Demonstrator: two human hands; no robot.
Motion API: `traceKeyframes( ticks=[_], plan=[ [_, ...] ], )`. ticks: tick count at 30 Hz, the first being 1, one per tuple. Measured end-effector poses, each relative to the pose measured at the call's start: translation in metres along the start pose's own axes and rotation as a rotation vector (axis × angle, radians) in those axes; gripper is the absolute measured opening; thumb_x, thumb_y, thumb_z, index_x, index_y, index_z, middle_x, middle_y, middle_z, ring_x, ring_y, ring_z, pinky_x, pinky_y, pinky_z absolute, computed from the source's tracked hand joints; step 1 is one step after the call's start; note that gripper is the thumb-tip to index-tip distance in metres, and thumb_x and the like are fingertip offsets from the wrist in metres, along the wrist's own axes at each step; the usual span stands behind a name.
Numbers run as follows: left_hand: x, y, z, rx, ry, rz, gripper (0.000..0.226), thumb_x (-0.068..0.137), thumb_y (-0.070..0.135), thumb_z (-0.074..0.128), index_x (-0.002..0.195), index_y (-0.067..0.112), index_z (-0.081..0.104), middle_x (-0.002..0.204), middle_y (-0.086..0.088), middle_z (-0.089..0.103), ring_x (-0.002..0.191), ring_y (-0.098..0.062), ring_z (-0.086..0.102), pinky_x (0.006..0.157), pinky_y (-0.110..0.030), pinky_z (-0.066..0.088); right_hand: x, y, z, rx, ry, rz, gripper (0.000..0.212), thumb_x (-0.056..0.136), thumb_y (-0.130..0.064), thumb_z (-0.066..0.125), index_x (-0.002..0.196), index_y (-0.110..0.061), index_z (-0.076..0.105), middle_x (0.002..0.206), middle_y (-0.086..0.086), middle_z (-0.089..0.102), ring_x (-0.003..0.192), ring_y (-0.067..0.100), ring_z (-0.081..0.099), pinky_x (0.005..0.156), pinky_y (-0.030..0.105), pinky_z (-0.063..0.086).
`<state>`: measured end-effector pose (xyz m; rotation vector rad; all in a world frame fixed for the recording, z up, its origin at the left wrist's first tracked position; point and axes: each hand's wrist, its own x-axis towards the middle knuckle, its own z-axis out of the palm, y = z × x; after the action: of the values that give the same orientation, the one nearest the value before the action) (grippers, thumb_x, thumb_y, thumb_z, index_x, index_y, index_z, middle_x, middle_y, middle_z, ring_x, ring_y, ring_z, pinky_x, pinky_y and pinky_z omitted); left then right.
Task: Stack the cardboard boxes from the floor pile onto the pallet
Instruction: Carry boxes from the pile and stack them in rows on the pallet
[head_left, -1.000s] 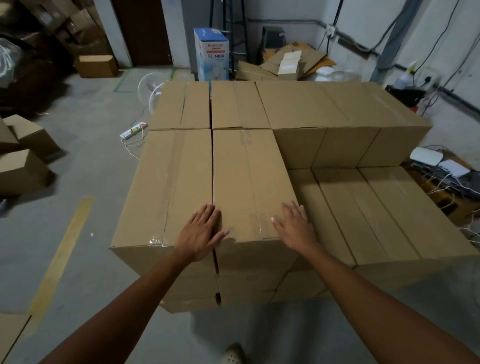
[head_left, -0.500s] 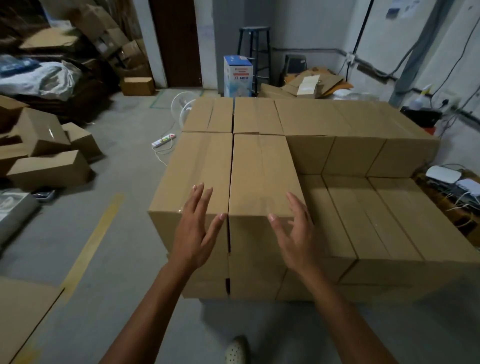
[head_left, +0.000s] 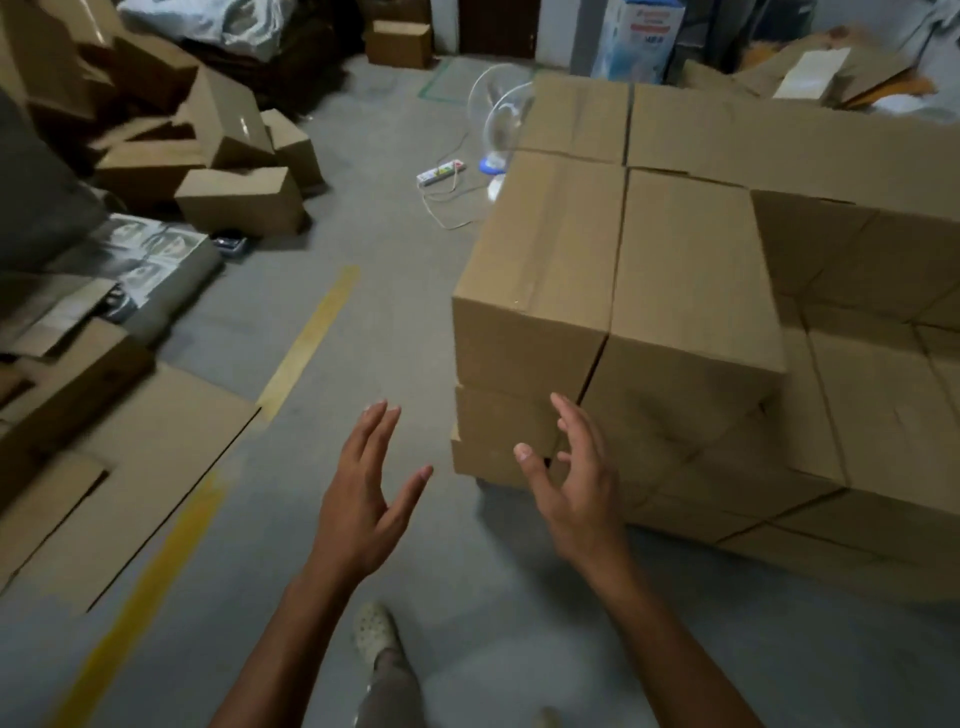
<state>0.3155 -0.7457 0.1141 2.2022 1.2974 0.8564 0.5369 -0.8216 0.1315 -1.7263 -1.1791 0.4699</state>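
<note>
The stack of brown cardboard boxes (head_left: 691, 291) fills the right side, several layers high; the pallet under it is hidden. A loose pile of cardboard boxes (head_left: 228, 156) lies on the floor at the upper left. My left hand (head_left: 363, 499) hovers in the air over the concrete floor, fingers spread, holding nothing. My right hand (head_left: 576, 483) is also free, fingers relaxed, in front of the stack's near left corner and off the cardboard.
Flattened cardboard sheets (head_left: 119, 467) cover the floor at the left, beside a yellow floor line (head_left: 311, 332). A power strip with its cable (head_left: 441, 174) and a small fan (head_left: 496, 119) lie behind the stack. My foot (head_left: 376, 631) stands on the grey floor.
Both hands have lifted off the top front boxes and drawn back. My view has swung left, bringing the floor pile into sight.
</note>
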Motion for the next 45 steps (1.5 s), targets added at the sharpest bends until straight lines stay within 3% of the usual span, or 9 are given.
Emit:
traceKeyframes(
  ticks=[5, 10, 14, 19, 25, 29, 34, 39, 45],
  plan=[
    [0.002, -0.094, -0.04, 0.059, 0.009, -0.141, 0.077, 0.093, 0.062, 0.044, 0.156, 0.019, 0.033, 0.163, -0.001, 0.03, 0.15, -0.008, 0.02, 0.115, -0.03, 0.026, 0.022, -0.012, 0.105, -0.079, -0.194, -0.021, 0.074, 0.088, -0.057, 0.053, 0.149, -0.015, 0.046, 0.15, 0.006, 0.048, 0.135, 0.023, 0.049, 0.106, 0.049, 0.047],
    [0.039, -0.186, -0.084, 0.091, -0.016, -0.209, 0.076, 0.094, 0.061, 0.044, 0.155, 0.018, 0.035, 0.162, -0.003, 0.032, 0.151, -0.015, 0.024, 0.116, -0.028, 0.024, 0.064, -0.043, 0.213, -0.163, -0.277, -0.016, 0.08, 0.086, -0.063, 0.047, 0.15, -0.014, 0.044, 0.151, 0.007, 0.047, 0.139, 0.021, 0.045, 0.112, 0.029, 0.035],
    [0.074, -0.245, -0.115, 0.128, -0.026, -0.241, 0.073, 0.095, 0.057, 0.046, 0.155, 0.017, 0.036, 0.161, -0.006, 0.033, 0.15, -0.018, 0.026, 0.115, -0.029, 0.027, 0.099, -0.063, 0.282, -0.218, -0.326, -0.029, 0.079, 0.088, -0.061, 0.047, 0.151, -0.014, 0.041, 0.152, 0.008, 0.045, 0.14, 0.023, 0.042, 0.112, 0.028, 0.031],
    [0.134, -0.306, -0.138, 0.157, -0.008, -0.256, 0.073, 0.095, 0.056, 0.044, 0.151, 0.01, 0.041, 0.158, -0.012, 0.036, 0.147, -0.026, 0.032, 0.116, -0.033, 0.027, 0.158, -0.072, 0.338, -0.281, -0.369, -0.017, 0.07, 0.095, -0.043, 0.063, 0.154, -0.015, 0.036, 0.156, 0.009, 0.04, 0.142, 0.025, 0.038, 0.113, 0.034, 0.033],
    [0.239, -0.368, -0.142, 0.16, 0.055, -0.288, 0.073, 0.095, 0.057, 0.041, 0.149, 0.008, 0.044, 0.156, -0.014, 0.04, 0.145, -0.028, 0.035, 0.115, -0.039, 0.033, 0.276, -0.069, 0.397, -0.294, -0.371, -0.046, 0.069, 0.096, -0.041, 0.062, 0.155, -0.017, 0.034, 0.157, 0.007, 0.037, 0.143, 0.025, 0.037, 0.112, 0.038, 0.035],
    [0.33, -0.406, -0.141, 0.174, 0.07, -0.311, 0.075, 0.095, 0.06, 0.037, 0.15, 0.009, 0.042, 0.158, -0.012, 0.038, 0.149, -0.024, 0.03, 0.117, -0.033, 0.027, 0.377, -0.069, 0.445, -0.243, -0.36, -0.072, 0.069, 0.096, -0.039, 0.064, 0.154, -0.014, 0.036, 0.156, 0.008, 0.039, 0.142, 0.026, 0.038, 0.112, 0.038, 0.035],
    [0.438, -0.434, -0.143, 0.204, 0.128, -0.349, 0.068, 0.098, 0.053, 0.044, 0.151, 0.011, 0.041, 0.158, -0.011, 0.037, 0.148, -0.024, 0.031, 0.118, -0.041, 0.033, 0.495, -0.08, 0.488, -0.184, -0.378, -0.081, 0.068, 0.093, -0.034, 0.069, 0.15, -0.009, 0.042, 0.152, 0.011, 0.044, 0.139, 0.028, 0.042, 0.112, 0.035, 0.035],
    [0.539, -0.446, -0.148, 0.202, 0.193, -0.367, 0.073, 0.096, 0.06, 0.035, 0.154, 0.015, 0.037, 0.161, -0.007, 0.034, 0.15, -0.019, 0.025, 0.119, -0.032, 0.023, 0.602, -0.097, 0.517, -0.169, -0.419, -0.144, 0.068, 0.094, -0.04, 0.066, 0.15, -0.011, 0.042, 0.153, 0.01, 0.044, 0.14, 0.026, 0.042, 0.112, 0.034, 0.034],
    [0.65, -0.494, -0.149, 0.17, 0.261, -0.404, 0.075, 0.095, 0.062, 0.033, 0.155, 0.016, 0.036, 0.161, -0.007, 0.033, 0.151, -0.018, 0.025, 0.117, -0.029, 0.021, 0.724, -0.105, 0.57, -0.159, -0.414, -0.224, 0.065, 0.092, -0.033, 0.071, 0.148, -0.011, 0.046, 0.15, 0.01, 0.047, 0.138, 0.026, 0.044, 0.111, 0.032, 0.035]
  ],
)
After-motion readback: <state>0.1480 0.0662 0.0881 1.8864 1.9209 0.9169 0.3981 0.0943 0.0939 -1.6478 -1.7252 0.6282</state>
